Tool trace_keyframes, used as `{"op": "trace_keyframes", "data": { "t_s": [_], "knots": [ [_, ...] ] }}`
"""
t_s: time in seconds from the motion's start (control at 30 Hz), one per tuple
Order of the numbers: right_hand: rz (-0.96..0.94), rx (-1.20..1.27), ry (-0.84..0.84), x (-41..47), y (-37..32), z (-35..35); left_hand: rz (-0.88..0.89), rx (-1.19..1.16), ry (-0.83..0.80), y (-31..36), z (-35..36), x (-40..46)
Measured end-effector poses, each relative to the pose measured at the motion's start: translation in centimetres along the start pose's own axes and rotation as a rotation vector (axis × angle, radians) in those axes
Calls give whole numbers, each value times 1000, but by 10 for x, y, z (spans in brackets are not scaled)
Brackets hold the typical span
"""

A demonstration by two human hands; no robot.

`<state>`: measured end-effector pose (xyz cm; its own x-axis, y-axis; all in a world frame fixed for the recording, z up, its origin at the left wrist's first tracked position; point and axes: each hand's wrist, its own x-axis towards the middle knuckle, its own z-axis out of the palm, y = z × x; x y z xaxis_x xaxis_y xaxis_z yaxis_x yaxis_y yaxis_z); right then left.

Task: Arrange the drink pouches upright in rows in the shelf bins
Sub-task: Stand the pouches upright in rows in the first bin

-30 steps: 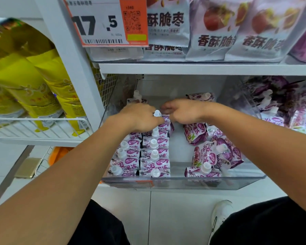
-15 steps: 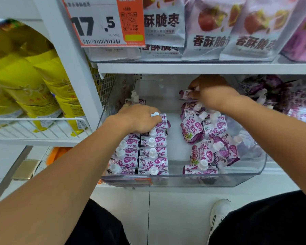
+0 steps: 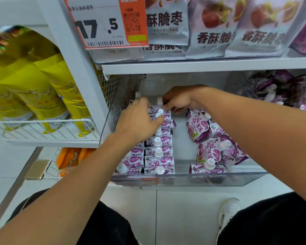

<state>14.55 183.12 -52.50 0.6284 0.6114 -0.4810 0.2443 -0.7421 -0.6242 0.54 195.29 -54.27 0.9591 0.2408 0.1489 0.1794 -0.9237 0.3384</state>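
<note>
Now the right hand [image 3: 179, 100] pinches a pouch [image 3: 159, 103] upright at the back of the second row [image 3: 160, 138], at one o'clock from the left hand [image 3: 140, 119], whose curled fingers steady the row's rear caps.

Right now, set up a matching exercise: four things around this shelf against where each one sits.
Things:
1. orange and white price tag
2. yellow foil bags
3. loose purple and white drink pouches
4. white shoe

Places:
A. wire basket, left
B. floor, lower right
C. right side of the clear plastic bin
D. hanging at the top

Pairs: 1-D, 2-A, 3-C, 4-B
</note>
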Motion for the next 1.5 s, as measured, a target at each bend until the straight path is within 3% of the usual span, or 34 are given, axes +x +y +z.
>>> {"op": "trace_keyframes", "data": {
  "t_s": [0.07, 0.13, 0.27, 0.33, 0.4, 0.53, 0.63, 0.73, 0.93, 1.07, 1.13, 1.23, 1.4, 1.5],
  "knots": [
    [-3, 82, -28, 2, 6, 1, 37, 2, -41, -1, -2, 4],
    [-31, -24, -17, -2, 5, 2, 97, 58, -110, 1, -3, 10],
    [-69, -605, 208, -53, -10, -11, 60, 138, -130, 11, -4, 17],
    [42, -852, 336, -84, -10, -13, 33, 148, -117, 18, -6, 20],
    [208, -960, 352, -103, -4, -2, 37, 116, -115, 24, -8, 23],
    [124, -826, 462, -95, 11, 13, 33, 45, -315, 27, -3, 34],
    [90, -679, 380, -87, 14, 19, -27, 13, -413, 23, -2, 38],
    [54, -636, 366, -81, 18, 23, -35, -12, -403, 20, -2, 39],
    [-262, -568, 701, -79, 9, -1, -2, -32, -312, 12, -2, 32],
    [-410, -661, 799, -59, -5, 6, -14, -17, -228, 13, -1, 27],
    [-445, -625, 771, -40, -7, 9, -45, -21, -169, 14, 0, 24],
    [-329, -412, 579, -14, -8, 11, -63, -30, -48, 12, -3, 20],
    [-174, -399, 409, -2, -9, 8, -38, -181, -91, 1, -11, 19],
    [-147, -260, 315, -3, -7, 10, 10, -226, -117, 0, -14, 20]
  ]
}}
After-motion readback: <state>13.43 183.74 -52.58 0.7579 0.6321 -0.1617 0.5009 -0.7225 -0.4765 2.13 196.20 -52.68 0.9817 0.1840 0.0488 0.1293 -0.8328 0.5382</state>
